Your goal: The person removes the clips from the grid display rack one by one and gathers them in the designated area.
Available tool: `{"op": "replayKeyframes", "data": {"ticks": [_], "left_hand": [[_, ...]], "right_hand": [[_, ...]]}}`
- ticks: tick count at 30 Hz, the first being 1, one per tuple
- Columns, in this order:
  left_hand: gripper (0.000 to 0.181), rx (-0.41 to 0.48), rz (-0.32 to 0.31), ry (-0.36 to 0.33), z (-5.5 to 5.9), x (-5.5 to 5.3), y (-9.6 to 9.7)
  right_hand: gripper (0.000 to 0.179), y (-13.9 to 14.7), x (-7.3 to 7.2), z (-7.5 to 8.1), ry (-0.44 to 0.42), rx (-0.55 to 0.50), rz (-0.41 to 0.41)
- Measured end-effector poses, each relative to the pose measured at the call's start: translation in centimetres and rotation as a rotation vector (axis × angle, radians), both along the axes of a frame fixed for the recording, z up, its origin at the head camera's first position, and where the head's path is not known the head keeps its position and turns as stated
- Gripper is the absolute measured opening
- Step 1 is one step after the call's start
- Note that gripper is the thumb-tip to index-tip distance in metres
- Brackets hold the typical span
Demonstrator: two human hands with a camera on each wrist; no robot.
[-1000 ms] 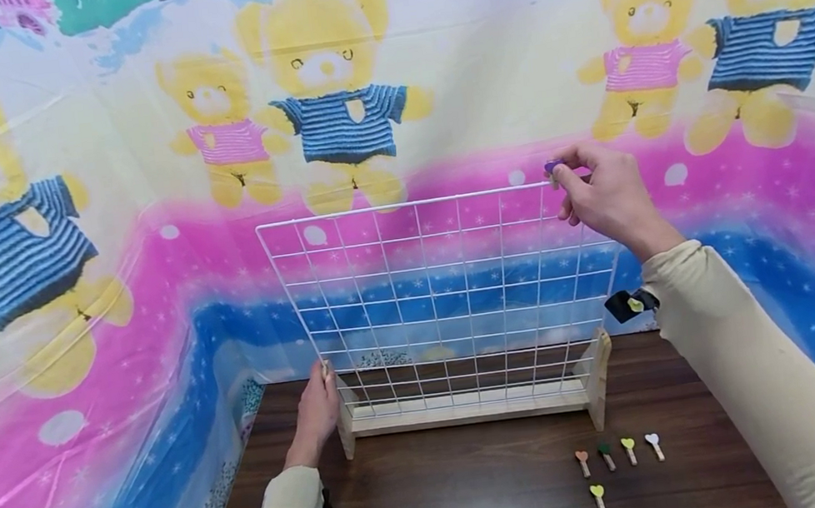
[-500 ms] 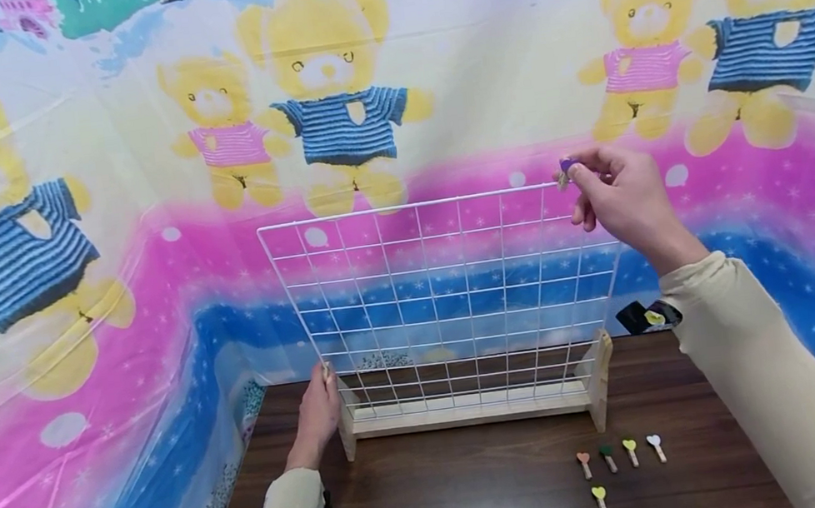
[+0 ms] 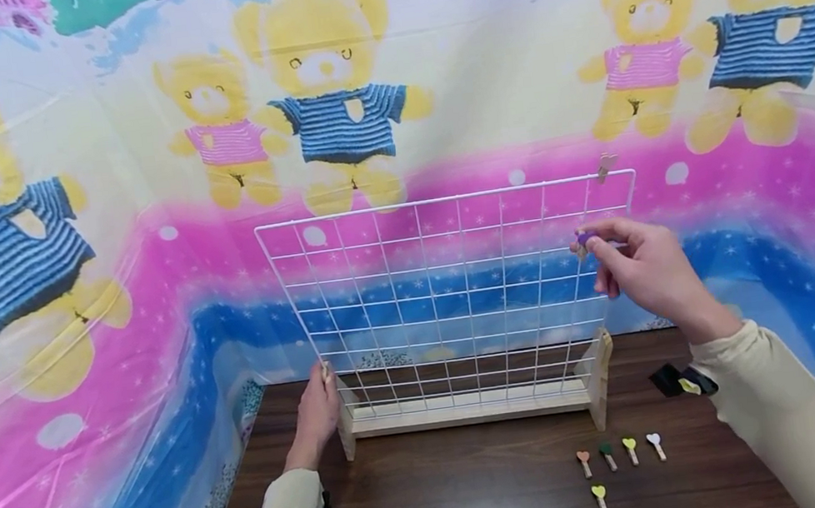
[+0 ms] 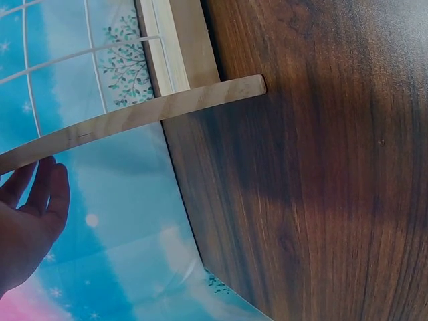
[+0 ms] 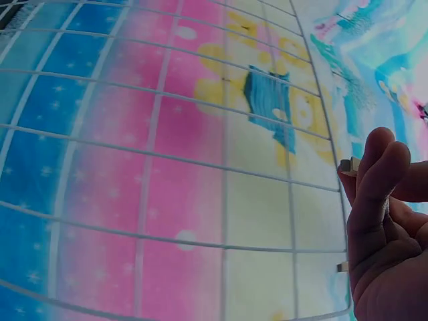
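Note:
My right hand (image 3: 646, 269) pinches a heart clothespin (image 3: 584, 239) with a purple heart between thumb and fingers, in front of the right part of a white wire grid (image 3: 443, 265). In the right wrist view only the wooden end of this clothespin (image 5: 348, 166) shows past the right hand (image 5: 391, 221). Another small clothespin (image 3: 605, 168) is clipped on the grid's top wire near its right corner. My left hand (image 3: 317, 411) holds the left upright of the wooden stand (image 3: 471, 411) that bears the grid. The left wrist view shows the left hand's fingers (image 4: 57, 190) against that upright.
On the dark wooden table (image 3: 449, 484), to the front right, lie several heart clothespins, among them an orange one (image 3: 584, 463), a dark green one (image 3: 608, 456) and a white one (image 3: 656, 446). A printed bear curtain (image 3: 480, 95) hangs behind and at the sides.
My right hand has moved down from the grid's top wire with the purple heart clothespin, uncovering the clothespin clipped there. The left hand stays on the stand.

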State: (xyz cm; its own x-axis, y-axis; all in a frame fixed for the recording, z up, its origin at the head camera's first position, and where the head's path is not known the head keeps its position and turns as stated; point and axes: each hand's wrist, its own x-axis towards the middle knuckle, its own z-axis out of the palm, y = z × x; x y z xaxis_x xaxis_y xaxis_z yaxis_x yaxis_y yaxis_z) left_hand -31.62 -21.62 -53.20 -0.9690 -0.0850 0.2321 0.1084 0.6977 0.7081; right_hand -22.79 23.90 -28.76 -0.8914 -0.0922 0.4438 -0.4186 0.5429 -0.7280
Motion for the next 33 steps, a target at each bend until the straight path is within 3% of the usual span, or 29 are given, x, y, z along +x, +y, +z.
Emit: {"op": "replayKeyframes", "data": {"ticks": [9, 14, 21, 33], "left_hand": [[0.036, -0.018, 0.004, 0.016, 0.2, 0.1, 0.0], [0.036, -0.011, 0.008, 0.002, 0.3, 0.0, 0.0], [0.036, -0.012, 0.000, 0.034, 0.2, 0.0, 0.0], [0.035, -0.003, -0.007, 0.014, 0.2, 0.2, 0.1]], "right_hand": [[0.030, 1.3, 1.2, -5.3, -0.073, 0.058, 0.042], [0.027, 1.7, 1.3, -8.1, -0.105, 0.023, 0.060], [0.018, 2.1, 1.4, -11.4, -0.138, -0.044, 0.122], [0.022, 2.9, 2.3, -17.1, -0.338, -0.113, 0.102]]}}
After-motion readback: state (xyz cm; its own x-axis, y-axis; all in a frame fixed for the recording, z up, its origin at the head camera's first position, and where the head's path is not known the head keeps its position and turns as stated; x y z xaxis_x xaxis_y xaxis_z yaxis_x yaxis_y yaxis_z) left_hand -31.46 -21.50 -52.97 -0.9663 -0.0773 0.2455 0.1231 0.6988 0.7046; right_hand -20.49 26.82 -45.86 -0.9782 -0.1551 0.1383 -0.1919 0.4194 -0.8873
